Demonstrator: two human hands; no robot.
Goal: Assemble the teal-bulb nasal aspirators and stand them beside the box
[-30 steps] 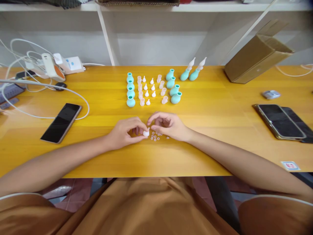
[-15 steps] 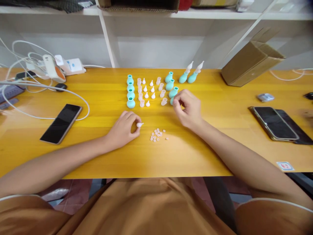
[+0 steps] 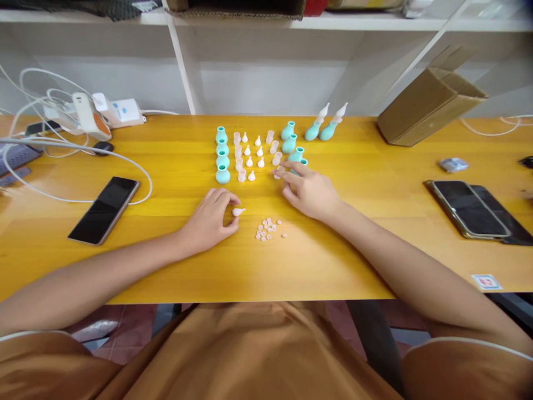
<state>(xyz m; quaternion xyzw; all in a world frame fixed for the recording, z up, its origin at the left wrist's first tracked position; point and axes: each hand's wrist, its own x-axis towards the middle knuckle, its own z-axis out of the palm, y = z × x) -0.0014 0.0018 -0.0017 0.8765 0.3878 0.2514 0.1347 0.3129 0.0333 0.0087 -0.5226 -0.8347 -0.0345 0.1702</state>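
A small white nozzle tip is pinched at the fingers of the left hand, which rests on the yellow table. Just right of the tip lies a cluster of tiny pale rings. Beyond the tip, the right hand lies with fingers spread and loose, their ends touching a clear cup at the near end of the rows of teal bulbs and white tips. Well left of the nozzle tip lies a black phone; far right, a cardboard box.
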